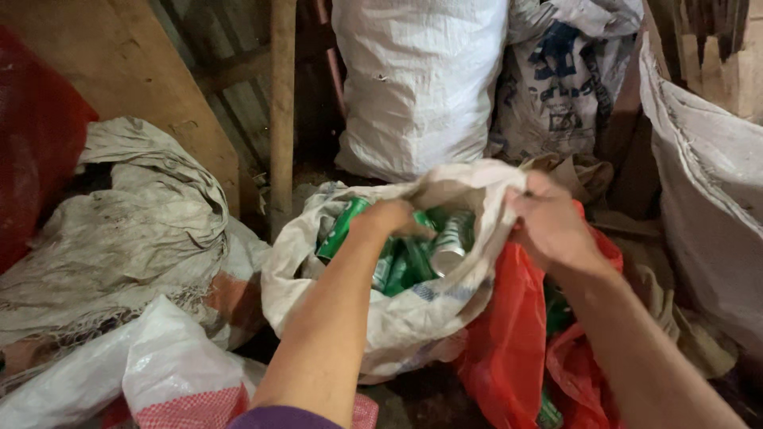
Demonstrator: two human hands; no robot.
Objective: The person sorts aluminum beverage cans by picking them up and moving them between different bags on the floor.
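An open, dirty white woven sack (397, 318) sits in front of me, filled with several green and silver drink cans (433, 250). My left hand (387, 218) reaches down into the sack's mouth among the cans; its fingers are hidden, so what it holds cannot be told. My right hand (552, 226) grips the sack's far right rim and pulls it open. A red plastic bag (509, 342) lies against the sack's right side, under my right forearm, with green cans showing inside it.
Full white sacks (417, 87) stand at the back, one with blue print (560, 79). Another large sack (707, 206) rises on the right. Crumpled dirty sacks (135, 238) lie left, beside a wooden board (135, 71), a wooden post (281, 111) and something red (36, 135).
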